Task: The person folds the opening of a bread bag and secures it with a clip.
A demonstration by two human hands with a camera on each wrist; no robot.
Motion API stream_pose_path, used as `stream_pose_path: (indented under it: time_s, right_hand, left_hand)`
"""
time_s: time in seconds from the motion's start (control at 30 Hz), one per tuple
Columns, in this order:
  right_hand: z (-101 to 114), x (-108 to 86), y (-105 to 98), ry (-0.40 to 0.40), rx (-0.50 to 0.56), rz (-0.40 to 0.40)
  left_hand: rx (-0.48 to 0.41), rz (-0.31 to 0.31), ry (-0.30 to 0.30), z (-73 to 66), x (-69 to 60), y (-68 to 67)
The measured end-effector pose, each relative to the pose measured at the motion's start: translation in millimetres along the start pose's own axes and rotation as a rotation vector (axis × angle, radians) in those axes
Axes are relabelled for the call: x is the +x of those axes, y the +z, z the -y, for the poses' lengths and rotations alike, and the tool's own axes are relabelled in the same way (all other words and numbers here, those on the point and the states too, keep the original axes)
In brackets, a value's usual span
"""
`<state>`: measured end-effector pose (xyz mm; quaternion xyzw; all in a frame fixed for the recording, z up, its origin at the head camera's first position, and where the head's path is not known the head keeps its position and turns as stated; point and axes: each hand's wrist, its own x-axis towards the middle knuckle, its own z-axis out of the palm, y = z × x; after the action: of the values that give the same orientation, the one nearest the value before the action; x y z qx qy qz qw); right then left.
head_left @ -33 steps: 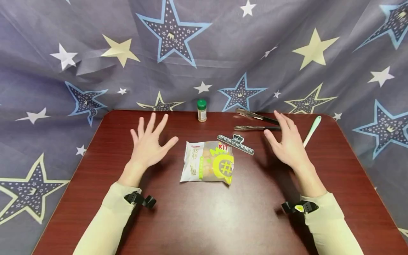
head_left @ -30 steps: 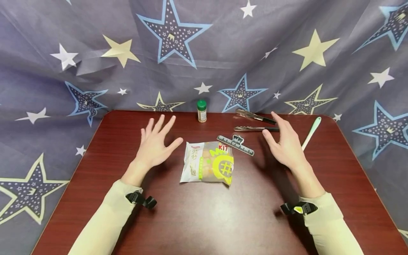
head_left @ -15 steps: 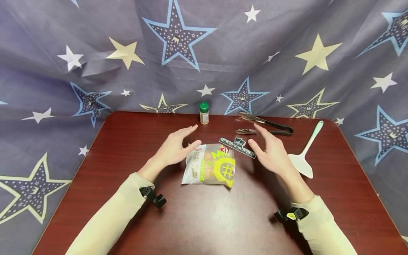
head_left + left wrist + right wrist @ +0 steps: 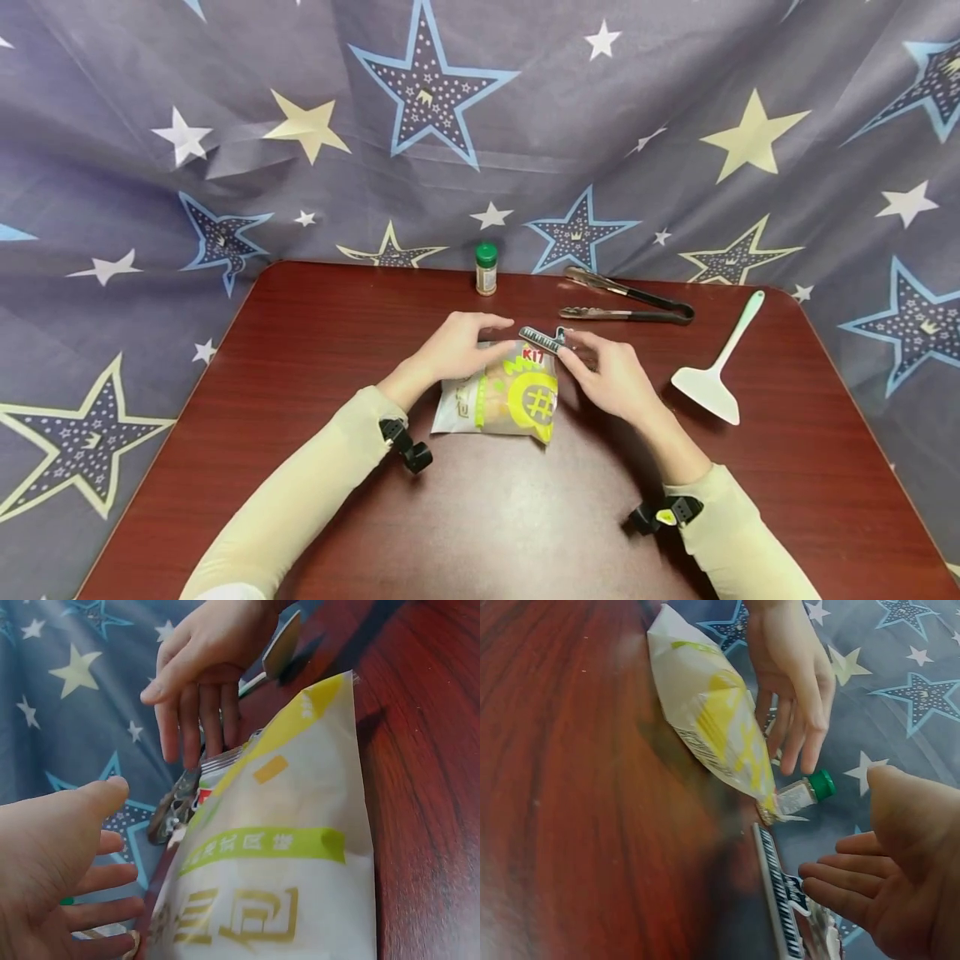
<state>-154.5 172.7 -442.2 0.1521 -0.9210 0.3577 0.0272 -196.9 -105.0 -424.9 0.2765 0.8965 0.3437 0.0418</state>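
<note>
A white and yellow-green bread packet (image 4: 517, 400) lies mid-table. My left hand (image 4: 457, 348) is over its upper left edge, fingers straight and thumb apart; whether it touches the packet I cannot tell. The piano-key clip (image 4: 540, 339) lies by the packet's upper right corner, partly hidden by my right hand (image 4: 611, 379). In the right wrist view, the fingers of my right hand (image 4: 900, 885) are extended beside the clip (image 4: 778, 900), close to its handle; contact is unclear. Neither hand grips anything.
Behind the packet stands a green-capped bottle (image 4: 486, 270). Black-handled tongs (image 4: 637, 315) lie at the back right, with a white spatula (image 4: 708, 390) nearer the right edge. A star-patterned cloth (image 4: 450, 183) hangs behind the table.
Both hands have moved inward, the left rightward to the packet and the right leftward to the clip. The tongs and spatula are now uncovered. The head view has shifted slightly.
</note>
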Motion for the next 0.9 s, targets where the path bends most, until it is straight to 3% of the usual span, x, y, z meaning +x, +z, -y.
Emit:
stream_pose_path:
  time_s: [0.2, 0.53, 0.73, 0.9]
  right_hand:
    - [0, -1.1, 9, 0.029, -0.012, 0.007]
    - [-1, 5.1, 22, 0.04, -0.019, 0.041]
    - [1, 3.9, 26, 0.091, 0.032, 0.044]
    - [4, 1.5, 29, 0.118, 0.133, 0.081]
  left_hand:
    - [0.017, 0.049, -0.027, -0.5, 11.0, 12.5]
    - [0.056, 0.089, -0.069, 2.7, 16.3, 25.1]
    - [0.095, 0.099, -0.034, 9.9, 16.0, 25.0]
    - [0.103, 0.121, -0.009, 14.6, 12.8, 20.0]
